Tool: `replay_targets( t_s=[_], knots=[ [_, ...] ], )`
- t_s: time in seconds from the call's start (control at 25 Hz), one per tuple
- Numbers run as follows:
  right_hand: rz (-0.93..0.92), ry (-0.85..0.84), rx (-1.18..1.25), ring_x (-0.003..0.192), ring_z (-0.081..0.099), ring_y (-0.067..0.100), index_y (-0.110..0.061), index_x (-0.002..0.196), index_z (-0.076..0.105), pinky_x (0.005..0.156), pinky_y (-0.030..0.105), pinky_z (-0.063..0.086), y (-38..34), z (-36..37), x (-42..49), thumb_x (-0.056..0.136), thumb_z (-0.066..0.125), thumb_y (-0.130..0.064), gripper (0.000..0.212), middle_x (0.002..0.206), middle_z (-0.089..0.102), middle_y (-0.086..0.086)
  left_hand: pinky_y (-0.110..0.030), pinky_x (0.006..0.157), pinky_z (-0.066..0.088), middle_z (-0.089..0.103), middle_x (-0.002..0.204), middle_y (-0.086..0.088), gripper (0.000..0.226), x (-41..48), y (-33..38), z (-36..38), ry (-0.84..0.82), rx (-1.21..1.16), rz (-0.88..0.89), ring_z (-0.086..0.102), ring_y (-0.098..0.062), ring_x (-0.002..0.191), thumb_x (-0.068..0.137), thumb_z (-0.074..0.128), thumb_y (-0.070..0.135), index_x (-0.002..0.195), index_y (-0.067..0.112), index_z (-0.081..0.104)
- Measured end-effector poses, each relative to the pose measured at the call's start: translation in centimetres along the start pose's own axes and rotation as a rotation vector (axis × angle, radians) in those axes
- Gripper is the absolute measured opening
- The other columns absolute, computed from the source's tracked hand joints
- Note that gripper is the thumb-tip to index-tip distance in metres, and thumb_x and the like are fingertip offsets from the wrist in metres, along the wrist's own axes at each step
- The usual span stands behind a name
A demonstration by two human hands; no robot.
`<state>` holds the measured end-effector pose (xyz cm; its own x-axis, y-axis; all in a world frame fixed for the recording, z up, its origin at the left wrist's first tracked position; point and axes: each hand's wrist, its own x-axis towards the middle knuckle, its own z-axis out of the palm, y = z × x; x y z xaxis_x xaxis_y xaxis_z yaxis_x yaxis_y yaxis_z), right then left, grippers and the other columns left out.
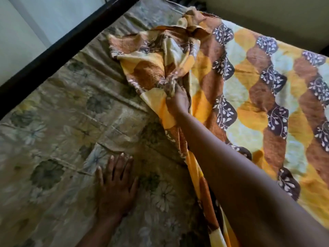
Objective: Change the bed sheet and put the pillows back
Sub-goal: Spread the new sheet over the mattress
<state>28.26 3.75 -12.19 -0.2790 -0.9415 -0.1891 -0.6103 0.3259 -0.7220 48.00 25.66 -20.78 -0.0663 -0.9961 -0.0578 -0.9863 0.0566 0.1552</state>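
A yellow, orange and brown patterned bed sheet covers the right half of the bed, its left edge bunched into folds. My right hand reaches across and grips that bunched edge. The left half of the bed shows a faded olive floral mattress cover. My left hand lies flat on that cover with its fingers spread, holding nothing. No pillows are in view.
A dark bed frame rail runs diagonally along the far left side, with a pale wall behind it. Beyond the bed's top right edge is a dim floor or wall.
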Motion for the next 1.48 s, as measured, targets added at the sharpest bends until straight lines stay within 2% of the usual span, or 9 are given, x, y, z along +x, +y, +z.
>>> replay_targets(
  t_s=[0.12, 0.24, 0.36, 0.56, 0.72, 0.96, 1.2, 1.36, 1.48],
  knots=[
    [-0.553, -0.396, -0.540, 0.124, 0.046, 0.028, -0.033, 0.143, 0.032, 0.093, 0.038, 0.046, -3.2, 4.6, -3.2, 0.095, 0.039, -0.010, 0.054, 0.151, 0.031, 0.004, -0.051, 0.112, 0.002, 0.028, 0.152, -0.004, 0.061, 0.2, -0.4, 0.4, -0.022, -0.031, 0.023, 0.018, -0.027, 0.141, 0.095, 0.008, 0.055, 0.144, 0.026, 0.028],
    [-0.678, -0.693, -0.827, 0.119, 0.048, 0.027, -0.036, 0.141, 0.034, 0.088, 0.035, 0.046, -2.6, 7.8, -6.3, 0.097, 0.036, -0.027, 0.045, 0.146, 0.039, 0.006, -0.045, 0.110, 0.012, 0.040, 0.146, -0.003, 0.057, 0.8, -0.6, -0.8, -0.045, -0.184, 0.013, 0.028, -0.025, 0.136, 0.096, 0.010, 0.054, 0.141, 0.029, 0.033],
    [-0.604, -0.620, -0.692, 0.117, 0.051, 0.023, -0.037, 0.137, 0.040, 0.081, 0.029, 0.044, -3.3, 6.3, -7.4, 0.094, 0.046, -0.038, 0.044, 0.143, 0.043, 0.000, -0.044, 0.106, 0.034, 0.051, 0.136, -0.008, 0.062, 2.5, -3.7, -3.3, -0.013, -0.351, 0.003, 0.046, -0.026, 0.125, 0.094, 0.019, 0.056, 0.134, 0.018, 0.049],
    [-0.585, -0.296, -0.447, 0.108, 0.056, 0.025, -0.025, 0.128, 0.054, 0.080, 0.030, 0.045, -7.5, 4.8, -5.4, 0.091, 0.054, -0.034, 0.038, 0.124, 0.055, 0.006, -0.044, 0.111, 0.009, 0.037, 0.147, -0.009, 0.063, 8.2, -13.4, -5.8, 0.059, -0.100, 0.035, 0.023, -0.024, 0.139, 0.094, 0.017, 0.054, 0.139, 0.016, 0.041],
    [-0.529, -0.398, -0.411, 0.127, 0.042, 0.024, -0.023, 0.136, 0.045, 0.103, 0.038, 0.039, -12.1, 11.9, -4.1, 0.086, 0.061, -0.039, 0.055, 0.138, 0.045, 0.005, -0.056, 0.112, 0.016, 0.025, 0.154, -0.006, 0.067, 8.7, -18.9, -5.3, 0.010, 0.028, 0.048, 0.018, -0.025, 0.142, 0.094, 0.009, 0.057, 0.147, 0.019, 0.028],
    [-0.399, -0.193, -0.355, 0.106, 0.053, 0.028, -0.019, 0.132, 0.052, 0.081, 0.032, 0.042, -15.3, 20.5, -4.8, 0.095, 0.048, -0.018, 0.037, 0.124, 0.051, 0.010, -0.056, 0.112, 0.016, 0.019, 0.155, -0.007, 0.062, 8.6, -19.4, -4.2, 0.093, 0.029, 0.128, 0.017, -0.029, 0.143, 0.092, 0.028, 0.047, 0.148, 0.020, 0.022],
    [-0.367, -0.639, -0.265, 0.115, 0.052, 0.025, -0.021, 0.131, 0.053, 0.096, 0.033, 0.042, -18.4, 21.9, -6.6, 0.095, 0.049, -0.023, 0.036, 0.125, 0.053, 0.009, -0.051, 0.114, 0.012, 0.033, 0.150, -0.007, 0.060, 8.7, -20.0, -4.5, 0.071, -0.080, 0.152, 0.022, -0.026, 0.141, 0.088, 0.035, 0.043, 0.144, 0.020, 0.036],
    [-0.262, -0.063, -0.177, 0.116, 0.051, 0.022, -0.022, 0.125, 0.059, 0.093, 0.030, 0.042, -14.7, 13.5, -5.7, 0.090, 0.058, -0.025, 0.034, 0.130, 0.052, 0.007, -0.039, 0.113, 0.009, 0.049, 0.139, -0.003, 0.050, 8.5, -21.2, -5.7, 0.105, -0.277, 0.201, 0.030, -0.017, 0.135, 0.092, 0.032, 0.041, 0.134, 0.018, 0.048],
    [0.225, 0.260, -0.421, 0.129, 0.036, 0.031, -0.020, 0.136, 0.044, 0.105, 0.040, 0.032, -8.3, 6.4, -3.8, 0.085, 0.062, -0.039, 0.057, 0.140, 0.040, 0.013, -0.038, 0.108, 0.020, 0.061, 0.125, -0.006, 0.045, 9.9, -19.3, -6.5, 0.151, -0.370, 0.258, 0.041, -0.017, 0.124, 0.090, 0.037, 0.033, 0.123, 0.013, 0.058]
  ],
)
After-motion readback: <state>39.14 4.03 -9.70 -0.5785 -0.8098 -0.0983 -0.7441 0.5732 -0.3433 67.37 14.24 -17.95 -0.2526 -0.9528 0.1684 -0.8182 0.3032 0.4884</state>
